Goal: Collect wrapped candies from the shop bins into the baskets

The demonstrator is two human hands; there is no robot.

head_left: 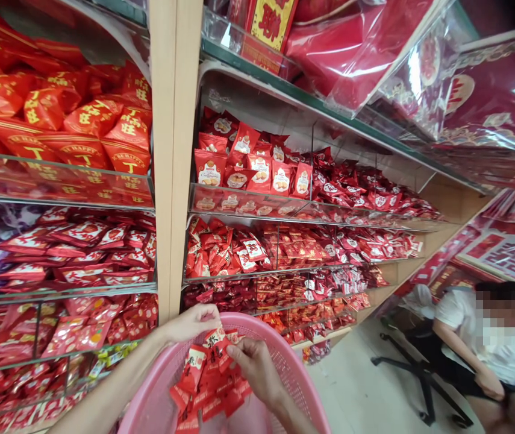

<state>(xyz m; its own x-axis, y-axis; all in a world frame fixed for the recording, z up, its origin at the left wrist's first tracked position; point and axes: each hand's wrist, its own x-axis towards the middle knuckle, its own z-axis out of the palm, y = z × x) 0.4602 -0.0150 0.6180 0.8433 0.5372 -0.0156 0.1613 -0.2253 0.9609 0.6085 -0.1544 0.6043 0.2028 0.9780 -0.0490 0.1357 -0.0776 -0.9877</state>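
Small red wrapped snack packets (209,386) with white patches and black characters lie heaped in a pink plastic basket (300,352). My right hand (257,369) reaches over the heap, its thumb and fingers pinched on a red packet (226,360). Above the basket's far left rim, my left hand (199,322) has its fingers curled closed. Just under its fingertips is a packet with a pale top (214,339); whether those fingers grip it is hidden.
Glass-fronted shelves hold red snack packets (257,169) behind the basket and larger red bags (58,114) at left. A wooden upright (171,157) divides them. At right, a seated person (469,343) is near a wheeled chair base (420,380) on the pale floor (352,386).
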